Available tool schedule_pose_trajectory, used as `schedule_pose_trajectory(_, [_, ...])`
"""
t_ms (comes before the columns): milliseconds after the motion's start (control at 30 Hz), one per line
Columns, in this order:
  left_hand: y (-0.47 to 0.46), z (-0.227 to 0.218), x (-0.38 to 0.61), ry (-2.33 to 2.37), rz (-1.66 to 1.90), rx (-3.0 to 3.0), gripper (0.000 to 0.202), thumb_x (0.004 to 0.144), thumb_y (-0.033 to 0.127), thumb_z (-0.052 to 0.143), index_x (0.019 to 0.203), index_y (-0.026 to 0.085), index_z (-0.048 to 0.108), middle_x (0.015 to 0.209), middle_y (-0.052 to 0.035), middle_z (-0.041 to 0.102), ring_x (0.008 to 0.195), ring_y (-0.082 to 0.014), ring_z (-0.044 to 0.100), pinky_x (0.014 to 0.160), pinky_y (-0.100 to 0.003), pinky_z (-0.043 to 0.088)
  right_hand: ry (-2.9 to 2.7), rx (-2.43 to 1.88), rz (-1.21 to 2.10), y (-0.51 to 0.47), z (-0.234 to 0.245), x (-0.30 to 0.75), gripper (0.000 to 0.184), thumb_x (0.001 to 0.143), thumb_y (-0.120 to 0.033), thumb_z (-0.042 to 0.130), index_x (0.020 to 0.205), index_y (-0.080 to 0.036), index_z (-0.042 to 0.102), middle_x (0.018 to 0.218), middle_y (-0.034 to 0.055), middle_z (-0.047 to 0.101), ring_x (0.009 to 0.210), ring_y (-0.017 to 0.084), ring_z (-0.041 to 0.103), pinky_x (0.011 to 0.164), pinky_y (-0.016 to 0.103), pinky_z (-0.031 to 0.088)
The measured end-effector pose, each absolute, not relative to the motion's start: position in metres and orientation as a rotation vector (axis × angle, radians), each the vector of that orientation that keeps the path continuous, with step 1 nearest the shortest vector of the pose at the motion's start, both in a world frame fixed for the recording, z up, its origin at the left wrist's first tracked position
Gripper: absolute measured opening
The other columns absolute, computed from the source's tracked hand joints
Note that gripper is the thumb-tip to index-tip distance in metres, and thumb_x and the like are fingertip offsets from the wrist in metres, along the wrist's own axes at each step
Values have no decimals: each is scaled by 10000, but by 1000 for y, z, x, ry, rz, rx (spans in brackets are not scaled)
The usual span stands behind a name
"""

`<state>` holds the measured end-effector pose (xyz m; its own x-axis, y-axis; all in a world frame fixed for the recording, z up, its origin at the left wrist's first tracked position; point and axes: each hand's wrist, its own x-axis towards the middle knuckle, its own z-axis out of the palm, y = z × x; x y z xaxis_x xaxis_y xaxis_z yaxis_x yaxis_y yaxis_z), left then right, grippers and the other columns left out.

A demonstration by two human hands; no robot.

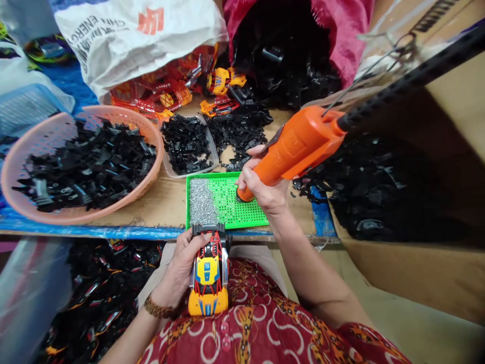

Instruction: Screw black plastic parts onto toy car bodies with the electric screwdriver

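Observation:
My left hand (pixel 184 258) grips a yellow and red toy car (pixel 207 273) close to my lap, its black end toward the table edge. Fingers and thumb wrap round the car's side. My right hand (pixel 265 189) is closed round an orange electric screwdriver (pixel 299 144), tilted with its tip down over a green perforated tray (pixel 250 217). Small silver screws (pixel 202 202) are heaped in the tray's left part, and a few lie scattered in the holes. Whether a screw sits on the screwdriver's tip is too small to tell.
A pink basket (pixel 151 177) and a clear tub (pixel 214 146) hold small black parts. Behind lie orange car bodies (pixel 166 96) spilling from a white sack (pixel 136 45). A cardboard box (pixel 417 273) with black parts stands at right. A black cord (pixel 409 71) runs from the screwdriver.

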<state>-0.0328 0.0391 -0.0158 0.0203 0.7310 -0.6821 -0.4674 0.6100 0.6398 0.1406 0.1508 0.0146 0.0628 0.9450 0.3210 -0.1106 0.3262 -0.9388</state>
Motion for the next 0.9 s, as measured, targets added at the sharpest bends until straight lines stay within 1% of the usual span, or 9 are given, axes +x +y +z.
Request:
schedule_pose_trajectory(133, [40, -15, -33, 1235, 929, 252, 351, 513, 334, 911, 656, 154, 646, 526, 32, 628, 407, -90, 530, 417, -200, 461, -1247, -904, 993, 152, 13, 137, 498, 789, -626, 771, 1079, -299, 532, 626, -89, 555, 509, 137, 552, 640, 397, 585])
schedule_pose_trajectory(233, [39, -16, -34, 1219, 927, 252, 365, 524, 349, 922, 671, 151, 654, 548, 30, 635, 429, -87, 536, 432, -196, 467, -1270, -881, 1007, 153, 12, 135, 475, 811, -598, 757, 1079, -300, 503, 603, -101, 534, 486, 130, 529, 611, 380, 562])
schedule_pose_trajectory(467, [38, -17, -36, 1228, 919, 258, 375, 529, 369, 921, 680, 150, 656, 556, 27, 637, 440, -88, 539, 442, -195, 467, -1298, -852, 1007, 154, 9, 134, 411, 846, -525, 739, 1080, -292, 494, 617, -91, 532, 492, 131, 530, 538, 351, 525])
schedule_pose_trajectory(633, [39, -14, -35, 1238, 922, 238, 374, 502, 353, 915, 660, 157, 639, 542, 27, 634, 425, -100, 544, 432, -209, 475, -1315, -904, 970, 152, 10, 133, 431, 840, -576, 728, 1066, -299, 487, 629, -85, 528, 503, 136, 541, 578, 385, 567])
schedule_pose_trajectory(767, [39, -13, -35, 1221, 932, 235, 347, 513, 331, 905, 664, 158, 645, 534, 30, 636, 413, -99, 549, 427, -206, 479, -1317, -865, 977, 151, 11, 134, 413, 854, -555, 716, 1077, -302, 477, 620, -92, 518, 480, 134, 526, 540, 372, 557])
schedule_pose_trajectory(900, [39, -12, -34, 1204, 932, 238, 331, 531, 329, 895, 671, 163, 645, 526, 30, 643, 403, -101, 557, 422, -203, 485, -1290, -925, 987, 150, 12, 133, 427, 838, -541, 734, 1078, -298, 479, 626, -93, 508, 498, 131, 522, 603, 387, 585])
